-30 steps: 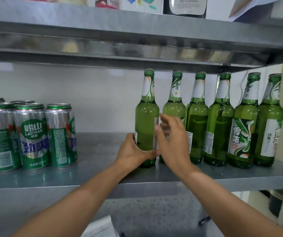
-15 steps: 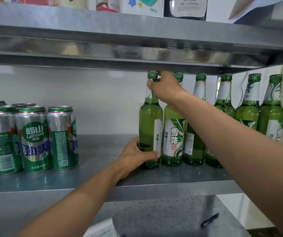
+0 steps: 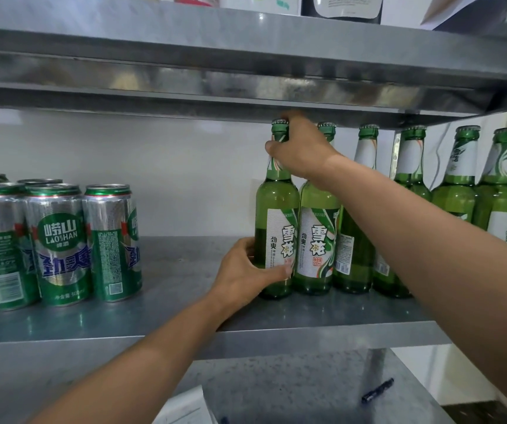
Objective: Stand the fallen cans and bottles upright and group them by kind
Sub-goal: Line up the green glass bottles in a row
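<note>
**Both hands on the end bottle, squaring it into the row**

From my remote seat, I see the right hand (image 3: 302,148) reaching up and forward, its fingers curled round the neck of the end bottle (image 3: 276,215) just under the cap. The left hand (image 3: 246,270) grips the same bottle low down. Its thumb lies across the front of the white label and its fingers wrap round the far side of the glass.

The end bottle stands upright on the steel shelf (image 3: 185,316), label facing me, touching or nearly touching its neighbour. It is the leftmost of a line: five more bottles (image 3: 318,240) of the same green glass stand upright to its right. Their caps sit close beneath the upper shelf (image 3: 246,81).

Well apart to the left, a cluster of green and silver cans (image 3: 59,243) stands upright as its own group. Below the shelf I can make out a dark pen (image 3: 377,390) and a sheet of paper (image 3: 185,408) on a lower surface.

I judge the sorting to be near its end, since nothing in view lies on its side. The step in hand looks like the final seating of this bottle. The next move calls for a gentle release, top hand first and clear of the upper shelf, then the lower hand, without rocking the bottle against the row
</note>
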